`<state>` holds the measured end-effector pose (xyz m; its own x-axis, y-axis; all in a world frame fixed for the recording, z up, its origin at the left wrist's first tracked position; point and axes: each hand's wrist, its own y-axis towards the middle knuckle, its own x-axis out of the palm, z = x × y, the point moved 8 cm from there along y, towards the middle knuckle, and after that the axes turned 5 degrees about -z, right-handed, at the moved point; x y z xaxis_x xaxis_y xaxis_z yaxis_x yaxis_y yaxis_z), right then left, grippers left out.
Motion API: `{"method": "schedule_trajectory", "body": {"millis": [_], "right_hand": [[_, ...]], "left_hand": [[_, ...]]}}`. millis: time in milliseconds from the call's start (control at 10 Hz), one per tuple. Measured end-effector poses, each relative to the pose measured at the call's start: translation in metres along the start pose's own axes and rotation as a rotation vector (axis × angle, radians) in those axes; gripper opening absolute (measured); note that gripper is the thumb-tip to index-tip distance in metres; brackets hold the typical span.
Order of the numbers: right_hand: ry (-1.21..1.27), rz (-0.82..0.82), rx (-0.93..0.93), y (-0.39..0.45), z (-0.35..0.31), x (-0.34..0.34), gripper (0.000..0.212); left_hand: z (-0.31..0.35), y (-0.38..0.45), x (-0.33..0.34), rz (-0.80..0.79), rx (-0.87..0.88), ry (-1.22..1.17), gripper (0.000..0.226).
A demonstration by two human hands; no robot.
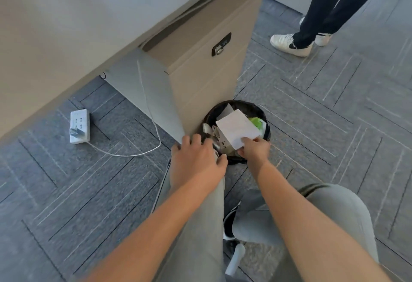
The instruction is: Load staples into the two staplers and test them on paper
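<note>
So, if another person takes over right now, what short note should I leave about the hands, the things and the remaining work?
Right hand: fingers pinch the near edge of a white paper over the black waste bin, which already holds other paper scraps.
Left hand: holds nothing, spread open beside the bin's near-left rim, above the knee.
Things: the bin stands on the carpet against the desk's drawer cabinet. No stapler or staples are in view.
Done: cannot be judged from here; the paper seems to be going in the bin.
Left: release the paper, go back to the desk, check both staplers.
</note>
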<state>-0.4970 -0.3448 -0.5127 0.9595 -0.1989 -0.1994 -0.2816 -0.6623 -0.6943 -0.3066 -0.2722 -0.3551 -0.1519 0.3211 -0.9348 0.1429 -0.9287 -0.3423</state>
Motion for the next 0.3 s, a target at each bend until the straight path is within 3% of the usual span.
{"method": "schedule_trajectory", "body": {"millis": [200,300], "right_hand": [[-0.090,-0.132,0.022,0.011,0.014,0.016,0.018],[-0.014,-0.169,-0.036,-0.015,-0.009,0.014,0.015]], "left_hand": [[-0.001,0.002,-0.002,0.028,-0.019,-0.015,0.052],[0.000,0.001,-0.004,0.037,-0.014,-0.010,0.052]]}}
